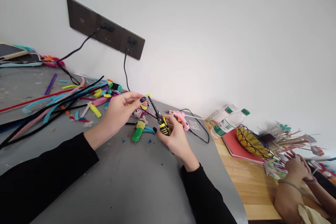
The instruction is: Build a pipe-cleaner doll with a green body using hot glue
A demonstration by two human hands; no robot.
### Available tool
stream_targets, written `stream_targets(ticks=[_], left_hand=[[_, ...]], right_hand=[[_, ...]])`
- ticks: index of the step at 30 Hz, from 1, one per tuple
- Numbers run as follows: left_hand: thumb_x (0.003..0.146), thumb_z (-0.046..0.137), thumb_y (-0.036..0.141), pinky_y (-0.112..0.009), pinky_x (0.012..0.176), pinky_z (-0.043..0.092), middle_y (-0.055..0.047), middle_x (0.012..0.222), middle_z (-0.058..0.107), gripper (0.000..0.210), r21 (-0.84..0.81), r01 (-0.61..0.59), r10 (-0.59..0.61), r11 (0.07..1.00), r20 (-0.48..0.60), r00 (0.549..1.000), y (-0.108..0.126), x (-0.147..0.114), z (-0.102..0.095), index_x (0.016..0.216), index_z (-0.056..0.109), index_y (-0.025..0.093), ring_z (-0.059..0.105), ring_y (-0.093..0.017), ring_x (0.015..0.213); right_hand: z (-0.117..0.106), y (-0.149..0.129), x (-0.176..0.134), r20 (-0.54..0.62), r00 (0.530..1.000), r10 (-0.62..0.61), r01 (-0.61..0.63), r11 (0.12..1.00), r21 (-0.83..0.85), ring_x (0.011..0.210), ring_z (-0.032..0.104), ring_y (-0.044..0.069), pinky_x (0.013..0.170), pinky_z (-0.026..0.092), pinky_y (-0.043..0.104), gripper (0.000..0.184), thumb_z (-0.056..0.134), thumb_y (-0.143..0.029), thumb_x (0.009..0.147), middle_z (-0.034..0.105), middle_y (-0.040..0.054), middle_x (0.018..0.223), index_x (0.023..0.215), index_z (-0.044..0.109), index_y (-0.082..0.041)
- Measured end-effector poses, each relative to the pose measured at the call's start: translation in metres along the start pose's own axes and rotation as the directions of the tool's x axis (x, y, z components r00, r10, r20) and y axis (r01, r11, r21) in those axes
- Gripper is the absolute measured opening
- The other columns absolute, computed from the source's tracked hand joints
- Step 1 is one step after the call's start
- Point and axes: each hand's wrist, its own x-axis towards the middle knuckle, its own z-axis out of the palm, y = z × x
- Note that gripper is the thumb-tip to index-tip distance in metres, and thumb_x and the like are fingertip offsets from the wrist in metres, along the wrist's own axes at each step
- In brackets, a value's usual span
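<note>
My right hand (177, 138) is wrapped round pliers with yellow-and-black handles (164, 127), their head pointing up and left. Two thin black lengths spread from the head; whether they are long jaws or black pipe cleaner I cannot tell. Close to their far ends, my left hand (123, 106) has thumb and fingertips pinched together, and what lies between them is hidden. Below the hands rests a small bundle of pipe cleaners (139, 129), green at the bottom and yellow-banded above. Beside my right hand lies a pink glue gun (181, 117).
Long loose pipe cleaners (52, 106) and coloured scraps cover the grey table's left side. Phones (19, 57) lie far left. Cords hang from the wall sockets (105, 29). At right are plastic bottles (228, 124), a black wire basket (253, 143) and another person's hands (298, 166).
</note>
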Motion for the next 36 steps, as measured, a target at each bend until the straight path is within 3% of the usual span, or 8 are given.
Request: stream_targets(ticks=[15,24,30,36], left_hand=[[0.063,0.089,0.055,-0.031,0.057,0.052,-0.01,0.085,0.08,0.047,-0.034,0.032,-0.032,0.999,0.01,0.999,-0.0039,0.0018,0.0012,0.091,0.077,0.019,0.07,-0.023,0.074],[0.073,0.083,0.054,-0.038,0.091,0.062,-0.012,0.109,0.08,0.04,-0.124,0.067,-0.063,0.99,0.039,0.997,0.003,0.0042,-0.0004,0.095,0.076,0.021,0.073,-0.031,0.113],[0.078,0.079,0.056,-0.036,0.07,0.063,-0.015,0.097,0.081,0.037,-0.123,0.197,-0.165,0.973,0.232,0.959,-0.0041,0.0052,-0.0014,0.079,0.078,0.019,0.076,-0.03,0.091],[0.069,0.084,0.058,-0.024,0.052,0.051,-0.011,0.086,0.078,0.039,0.014,0.188,-0.187,0.982,0.197,0.962,-0.0012,0.0059,-0.0032,0.079,0.08,0.02,0.072,-0.023,0.077]], right_hand=[[0.0002,0.0024,0.0011,0.033,0.999,-0.006,0.005,1.0,0.028,0.073,0.064,0.016,0.07,0.051,0.029,0.028,0.064,-0.032,0.076,0.068,0.0006,0.091,0.102,0.057,-0.022],[-0.0027,0.0031,-0.001,0.075,0.997,-0.005,0.007,1.0,-0.023,0.071,0.058,0.016,0.068,0.047,0.028,0.027,0.061,-0.026,0.073,0.064,-0.0021,0.084,0.1,0.059,-0.022],[-0.0041,0.0032,-0.0023,0.133,0.991,0.027,-0.018,0.998,-0.068,0.066,0.048,0.013,0.061,0.038,0.025,0.024,0.059,-0.025,0.07,0.056,-0.005,0.075,0.093,0.057,-0.023],[-0.0044,0.0037,-0.0013,0.134,0.989,0.06,-0.047,0.994,-0.098,0.067,0.05,0.014,0.061,0.038,0.025,0.025,0.059,-0.025,0.069,0.059,-0.0042,0.077,0.093,0.057,-0.022]])
